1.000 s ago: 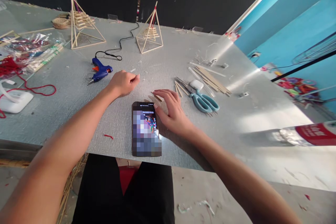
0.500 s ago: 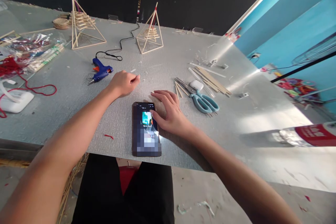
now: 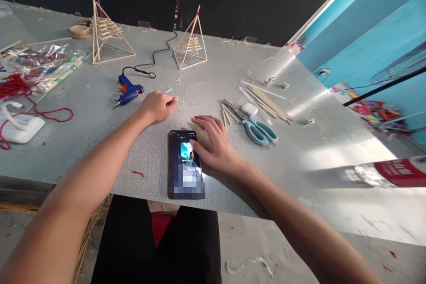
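A black phone (image 3: 185,164) lies lit, screen up, near the front edge of the grey table (image 3: 206,84). My right hand (image 3: 214,141) rests flat beside it, fingers apart, with the thumb tip on the upper part of the screen. My left hand (image 3: 156,105) rests on the table further back as a loose fist, and I cannot tell whether anything is pinched in it. A blue glue gun (image 3: 128,91) lies just left of that hand. Teal scissors (image 3: 257,128) and a bundle of thin wooden sticks (image 3: 266,101) lie right of my right hand.
Two stick pyramids (image 3: 108,33) (image 3: 191,42) stand at the back, with a black cable between them. Red yarn (image 3: 31,113), a white holder (image 3: 18,126) and plastic bags lie at the left. A red-labelled bottle (image 3: 389,172) lies at the right edge.
My right thumb has moved onto the phone's screen and the picture on it has changed. The left hand stays where it was.
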`<action>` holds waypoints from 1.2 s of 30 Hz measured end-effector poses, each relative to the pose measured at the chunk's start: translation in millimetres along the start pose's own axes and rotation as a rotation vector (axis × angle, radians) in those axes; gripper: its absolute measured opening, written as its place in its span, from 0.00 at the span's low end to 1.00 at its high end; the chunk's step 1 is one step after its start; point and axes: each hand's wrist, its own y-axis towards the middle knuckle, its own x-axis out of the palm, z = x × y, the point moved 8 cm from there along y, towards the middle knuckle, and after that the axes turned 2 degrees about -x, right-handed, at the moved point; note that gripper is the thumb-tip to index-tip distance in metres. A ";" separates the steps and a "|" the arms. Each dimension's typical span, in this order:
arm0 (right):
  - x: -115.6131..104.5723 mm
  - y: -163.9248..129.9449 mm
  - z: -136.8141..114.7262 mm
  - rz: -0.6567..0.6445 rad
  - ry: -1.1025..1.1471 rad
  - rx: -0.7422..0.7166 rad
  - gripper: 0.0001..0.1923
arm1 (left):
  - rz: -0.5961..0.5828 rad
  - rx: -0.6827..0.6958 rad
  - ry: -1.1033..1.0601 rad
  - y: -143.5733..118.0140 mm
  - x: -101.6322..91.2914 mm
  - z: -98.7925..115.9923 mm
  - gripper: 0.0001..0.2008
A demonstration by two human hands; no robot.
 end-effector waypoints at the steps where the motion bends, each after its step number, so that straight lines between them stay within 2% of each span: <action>1: 1.1 -0.2 -1.5 -0.020 -0.001 -0.010 0.28 | 0.001 0.002 0.000 0.1 0.0 0.0 0.26; 5: 5.6 -1.9 -11.4 -0.094 0.025 -0.071 0.38 | 0.002 0.005 0.013 0.3 0.6 -0.4 0.27; 11: 2.1 -1.0 -8.7 -0.047 0.026 -0.074 0.32 | -0.004 0.007 0.022 0.5 0.7 0.3 0.27; 17: 7.9 -1.8 -14.4 -0.177 0.062 -0.117 0.38 | 0.000 0.005 0.012 -0.3 -1.3 2.4 0.27; 20: 7.6 -2.7 -21.2 -0.185 0.089 -0.147 0.40 | 0.003 0.005 0.010 -0.4 -0.8 1.9 0.26; 23: 4.0 -1.6 -20.5 -0.128 0.123 -0.131 0.33 | -0.002 0.006 0.005 -0.1 0.2 0.9 0.27; 26: -0.1 0.4 -9.2 -0.053 0.108 -0.055 0.25 | -0.008 0.006 0.007 0.2 0.9 0.1 0.27; 31: 1.9 0.8 2.8 -0.047 0.067 -0.021 0.26 | -0.014 0.001 0.020 0.3 0.8 -0.1 0.27; 36: 3.2 -0.3 -3.3 -0.072 0.061 -0.063 0.28 | -0.014 0.000 0.036 -0.2 0.2 1.0 0.26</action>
